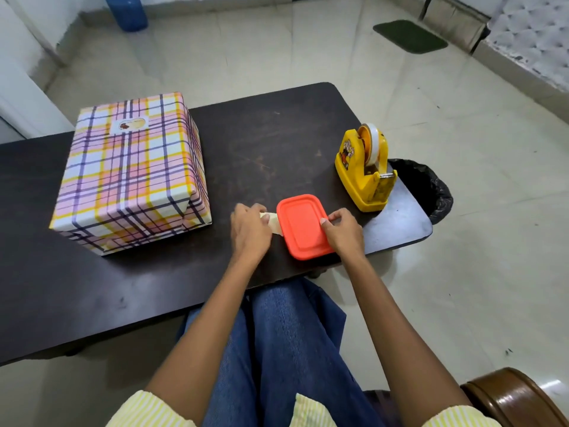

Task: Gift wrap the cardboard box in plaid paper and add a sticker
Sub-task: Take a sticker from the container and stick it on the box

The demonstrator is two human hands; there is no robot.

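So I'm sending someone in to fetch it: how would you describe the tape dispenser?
Find the dark table and follow it to its right end, where a black bin stands on the floor beside it. The tape dispenser sits on that end, just beyond the orange lid. It is the only yellow thing there, with a white roll on top and a cartoon on its side.

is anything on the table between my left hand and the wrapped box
Nothing visible. Only bare table lies between the wrapped box and the left hand, which holds a pale paper scrap. The orange lid and tape dispenser sit to that hand's right.
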